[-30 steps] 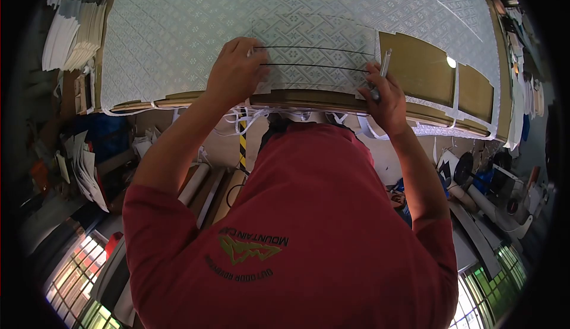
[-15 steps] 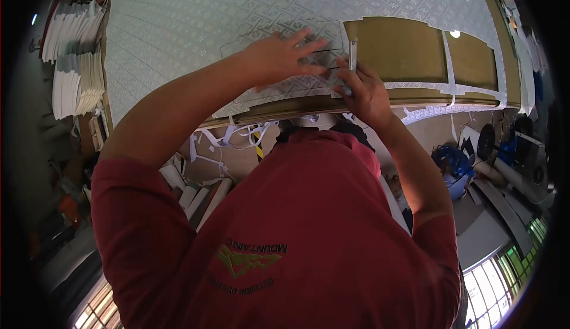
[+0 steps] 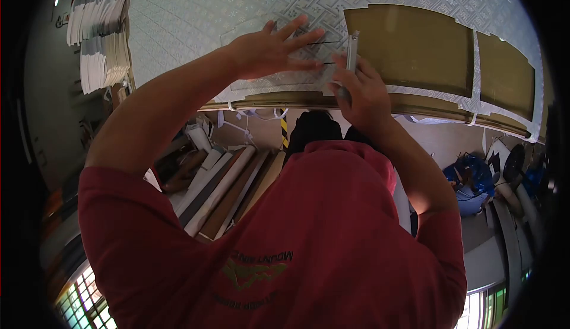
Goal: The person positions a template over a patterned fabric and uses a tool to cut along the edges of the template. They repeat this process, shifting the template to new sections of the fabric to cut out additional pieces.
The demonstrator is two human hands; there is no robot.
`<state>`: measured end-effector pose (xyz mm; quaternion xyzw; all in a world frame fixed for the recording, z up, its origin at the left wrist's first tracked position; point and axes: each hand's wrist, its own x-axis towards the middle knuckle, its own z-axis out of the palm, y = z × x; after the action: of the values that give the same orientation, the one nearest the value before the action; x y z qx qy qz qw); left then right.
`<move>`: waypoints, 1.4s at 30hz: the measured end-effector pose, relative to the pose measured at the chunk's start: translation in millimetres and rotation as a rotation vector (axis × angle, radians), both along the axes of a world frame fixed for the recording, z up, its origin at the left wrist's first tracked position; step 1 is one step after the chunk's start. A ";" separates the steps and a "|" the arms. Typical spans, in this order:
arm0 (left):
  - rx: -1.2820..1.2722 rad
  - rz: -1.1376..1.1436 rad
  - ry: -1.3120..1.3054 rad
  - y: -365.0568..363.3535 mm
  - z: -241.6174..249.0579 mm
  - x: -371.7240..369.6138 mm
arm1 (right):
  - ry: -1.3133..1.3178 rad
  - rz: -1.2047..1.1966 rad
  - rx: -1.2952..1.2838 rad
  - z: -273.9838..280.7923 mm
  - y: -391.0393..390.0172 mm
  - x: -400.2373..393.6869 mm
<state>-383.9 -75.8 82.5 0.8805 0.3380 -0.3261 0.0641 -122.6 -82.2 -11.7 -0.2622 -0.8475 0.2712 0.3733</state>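
My left hand [image 3: 267, 50] lies with its fingers spread on a clear template [image 3: 237, 35], which rests on pale patterned sheet material [image 3: 196, 14]. Black lines show on the template by the fingertips. Just to the right, my right hand [image 3: 363, 91] is closed around a slim metallic cutter-like tool [image 3: 352, 53], held upright near the template's right edge. Beside the tool, a cut-out in the sheet bares the brown board [image 3: 409, 44] beneath.
A second brown opening [image 3: 504, 68] lies further right. White strips hang under the table edge [image 3: 285, 99]. Stacked sample sheets [image 3: 98, 38] are at left. Rolls and boards [image 3: 219, 192] stand below, with a blue bag [image 3: 469, 175] at lower right.
The camera view has shifted, showing more rolls under the table. My left hand has moved slightly left and stays spread; my right hand still holds the tool by the template edge.
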 end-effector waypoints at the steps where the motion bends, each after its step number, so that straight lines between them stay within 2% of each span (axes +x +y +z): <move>1: -0.008 0.020 0.001 -2.8 -6.2 -3.9 | 0.104 0.023 -0.044 -2.2 0.8 3.7; 3: 0.135 -0.031 -0.086 -8.3 -20.7 -12.7 | 0.105 0.072 -0.153 6.2 -1.2 18.5; 4: 0.141 -0.015 -0.088 -8.6 -19.2 -12.2 | 0.104 0.098 -0.255 13.2 -2.0 26.2; 7: 0.063 0.031 -0.094 -4.7 -9.6 -6.4 | 0.082 0.080 -0.326 34.8 -4.2 39.3; 9: -0.012 0.066 0.005 -2.0 -2.7 -1.4 | -0.010 0.019 -0.330 45.5 -6.0 47.2; 11: -0.004 0.059 -0.018 -2.2 -0.8 -3.6 | -0.127 -0.035 -0.324 52.5 -8.4 50.8; 13: 0.003 0.069 -0.059 -2.8 -1.2 -4.0 | 0.005 -0.012 -0.328 51.9 -8.2 51.6; 17: -0.002 0.049 -0.068 -5.1 -5.0 -6.8 | -0.063 -0.017 -0.397 63.3 -11.5 52.9; 19: 0.013 0.049 -0.084 -2.7 -1.6 -8.3 | -0.093 -0.075 -0.701 64.8 -7.9 52.1; 23: -0.046 0.059 -0.100 -2.1 -7.8 -12.7 | -0.185 0.013 -0.669 74.6 8.1 49.8; 25: -0.036 0.074 -0.121 -9.3 0.5 -4.9 | -0.407 0.056 -0.436 91.6 16.6 44.6; 27: 0.036 0.066 0.056 -10.4 11.0 7.8 | -0.424 0.104 -0.408 91.0 25.5 41.6; 31: 0.050 0.099 0.002 -13.5 7.4 5.2 | -0.490 0.167 -0.428 101.9 38.1 29.2; 42: 0.053 0.140 0.014 -15.8 10.7 8.4 | -0.469 0.287 -0.401 95.8 49.1 20.4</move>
<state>-375.5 -91.6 93.2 0.8539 0.4077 -0.3177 0.0611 -102.3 -33.1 84.1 -0.2638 -0.8684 0.4144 0.0673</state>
